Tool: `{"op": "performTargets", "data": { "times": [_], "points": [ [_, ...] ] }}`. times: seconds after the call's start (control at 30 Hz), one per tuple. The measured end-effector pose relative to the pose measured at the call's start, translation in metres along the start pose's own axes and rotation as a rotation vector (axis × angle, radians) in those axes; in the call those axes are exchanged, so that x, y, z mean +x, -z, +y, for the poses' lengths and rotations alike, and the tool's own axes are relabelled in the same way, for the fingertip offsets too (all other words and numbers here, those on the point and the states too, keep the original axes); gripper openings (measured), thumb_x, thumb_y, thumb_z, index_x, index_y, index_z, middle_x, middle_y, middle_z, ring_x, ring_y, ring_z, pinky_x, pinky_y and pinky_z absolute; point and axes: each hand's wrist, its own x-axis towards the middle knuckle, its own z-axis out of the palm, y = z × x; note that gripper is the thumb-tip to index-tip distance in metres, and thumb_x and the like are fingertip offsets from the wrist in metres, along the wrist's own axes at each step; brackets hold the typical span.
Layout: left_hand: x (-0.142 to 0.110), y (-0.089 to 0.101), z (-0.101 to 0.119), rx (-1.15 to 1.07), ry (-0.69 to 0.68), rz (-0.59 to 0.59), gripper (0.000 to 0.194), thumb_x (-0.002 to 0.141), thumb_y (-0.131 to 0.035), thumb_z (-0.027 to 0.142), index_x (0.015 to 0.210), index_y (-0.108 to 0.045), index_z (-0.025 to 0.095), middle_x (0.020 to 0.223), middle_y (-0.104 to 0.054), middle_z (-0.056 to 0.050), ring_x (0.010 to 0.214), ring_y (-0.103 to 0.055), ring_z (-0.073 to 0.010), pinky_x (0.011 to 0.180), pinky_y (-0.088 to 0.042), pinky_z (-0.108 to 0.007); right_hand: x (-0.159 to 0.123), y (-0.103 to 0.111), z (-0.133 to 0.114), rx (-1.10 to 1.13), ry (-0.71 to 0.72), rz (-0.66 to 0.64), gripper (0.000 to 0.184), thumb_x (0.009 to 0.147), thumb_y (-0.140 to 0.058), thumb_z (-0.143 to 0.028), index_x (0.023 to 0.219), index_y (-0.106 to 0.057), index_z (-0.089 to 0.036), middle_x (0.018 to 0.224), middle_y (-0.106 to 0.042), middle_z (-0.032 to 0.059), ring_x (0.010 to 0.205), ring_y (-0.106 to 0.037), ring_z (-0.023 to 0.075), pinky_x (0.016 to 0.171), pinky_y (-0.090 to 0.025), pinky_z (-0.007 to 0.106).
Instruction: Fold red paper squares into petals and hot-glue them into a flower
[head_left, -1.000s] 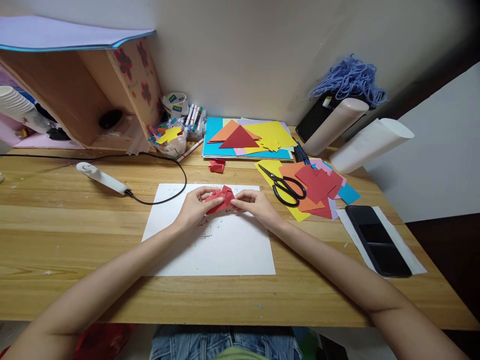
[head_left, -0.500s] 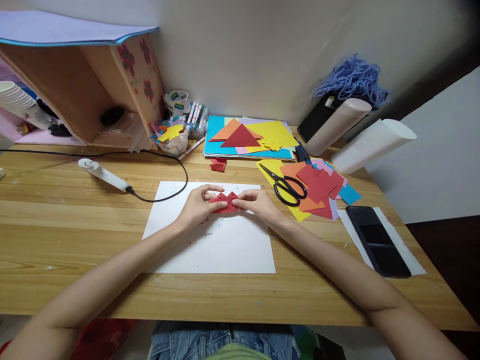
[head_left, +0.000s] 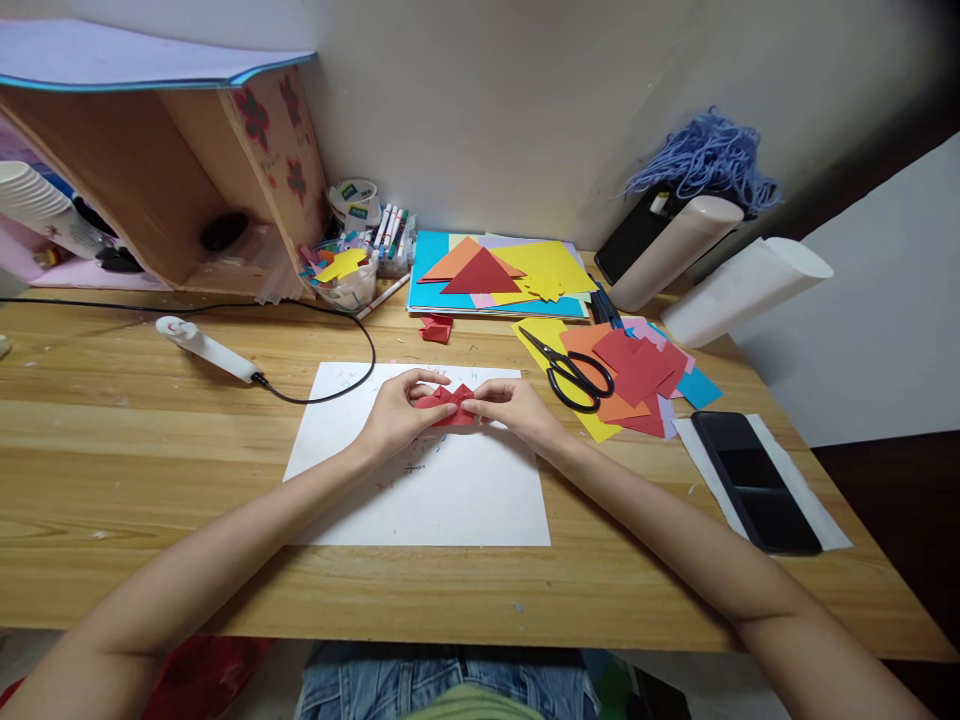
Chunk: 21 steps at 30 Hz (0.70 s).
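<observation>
A small piece of folded red paper [head_left: 463, 411] with peaked points along its far edge is pinched between both hands, over the white sheet [head_left: 450, 505]. My left hand [head_left: 401, 408] grips its left side, thumb on the near face and fingers bent behind. On the right side, my right hand [head_left: 510, 405] presses thumb against curled fingers with the paper between them. The fingertips hide parts of the folds. Beyond the sheet lies another small crumpled-looking red paper piece [head_left: 436, 329]. Coloured marks dot the white sheet.
Black-handled scissors [head_left: 574, 370] rest on coloured paper pieces [head_left: 637, 370] to the right. A phone [head_left: 754, 480] lies farther right. Behind are stacked coloured sheets [head_left: 424, 275] and a tub of scraps [head_left: 352, 285]. A white corded tool [head_left: 206, 348] lies left, its cable reaching the white sheet.
Both hands stay in nearly the same place, still on the folded red paper. Its points have shifted only slightly between the thumbs.
</observation>
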Motion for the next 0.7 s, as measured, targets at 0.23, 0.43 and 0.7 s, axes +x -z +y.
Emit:
{"op": "performTargets", "data": {
  "times": [0.23, 0.43, 0.7],
  "points": [
    [-0.0020, -0.0014, -0.0009, -0.025, -0.040, -0.037, 0.041, 0.060, -0.069, 0.028, 0.097, -0.057, 0.014, 0.069, -0.064, -0.003, 0.063, -0.060, -0.0144, 0.055, -0.045, -0.023, -0.0043, -0.0040, -0.0039, -0.034, 0.085, 0.021, 0.023, 0.071, -0.063, -0.036, 0.067, -0.063, -0.014, 0.062, -0.058, 0.0007, 0.055, -0.049, 0.0090, 0.053, -0.038, 0.022],
    [-0.0019, -0.0011, 0.0007, -0.028, -0.015, -0.026, 0.042, 0.058, -0.069, 0.028, 0.096, -0.055, 0.014, 0.066, -0.062, -0.001, 0.058, -0.057, -0.0126, 0.052, -0.042, -0.021, -0.0017, -0.0038, -0.0017, -0.053, 0.099, -0.026, 0.026, 0.073, -0.060, -0.040, 0.067, -0.056, -0.015, 0.062, -0.056, -0.0011, 0.053, -0.049, 0.0091, 0.052, -0.038, 0.022],
    [0.0005, -0.0001, 0.0005, -0.049, 0.027, -0.011, 0.044, 0.058, -0.071, 0.031, 0.095, -0.054, 0.014, 0.069, -0.064, -0.002, 0.058, -0.058, -0.0130, 0.052, -0.043, -0.022, -0.0012, 0.0004, -0.0041, -0.130, -0.006, -0.138, 0.031, 0.069, -0.063, -0.042, 0.058, -0.057, -0.014, 0.061, -0.062, 0.0021, 0.059, -0.056, 0.0118, 0.056, -0.040, 0.022]
  ]
}}
